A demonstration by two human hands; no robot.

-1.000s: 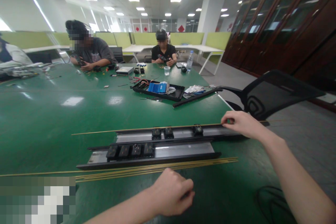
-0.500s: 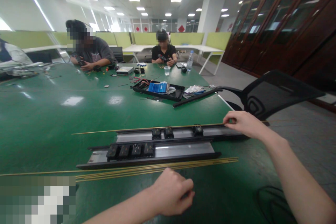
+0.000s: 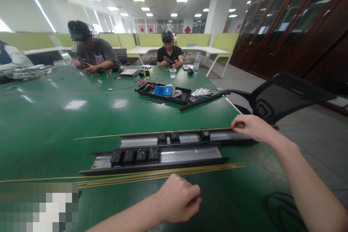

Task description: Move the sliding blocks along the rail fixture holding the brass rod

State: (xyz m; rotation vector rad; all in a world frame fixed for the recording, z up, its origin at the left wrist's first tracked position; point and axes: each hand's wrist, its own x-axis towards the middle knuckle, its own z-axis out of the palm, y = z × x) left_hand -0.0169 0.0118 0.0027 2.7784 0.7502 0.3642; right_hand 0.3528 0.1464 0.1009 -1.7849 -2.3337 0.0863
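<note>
At centre right, the right hand (image 3: 247, 127) pinches a thin brass-coloured rod (image 3: 146, 133); lower centre, the left hand (image 3: 179, 199) curls, hold unclear. Mid-frame, a shallow black tray (image 3: 186, 97) carries a blue ridged block (image 3: 163, 91), marking illegible.

Glossy green tabletop (image 3: 54, 127), smooth metallic golden rods (image 3: 195, 169), channels (image 3: 190, 155) – silvery metal, matt black edges (image 3: 163, 167), polished wood cabinets (image 3: 282, 25)

Green tbl. (image 3: 54, 116), glossy surf.: near side bears two blk.-edged channels (image 3: 187, 156), approx. parallel, w/ loose bundle of thin brass-col. rods (image 3: 190, 170) lying just beside nearer one; toward far side, blk. tray (image 3: 186, 96), crumpled wht. cloth (image 3: 200, 93) to its R, clr. cup (image 3: 173, 73) and upright btl. (image 3: 196, 64).
</note>
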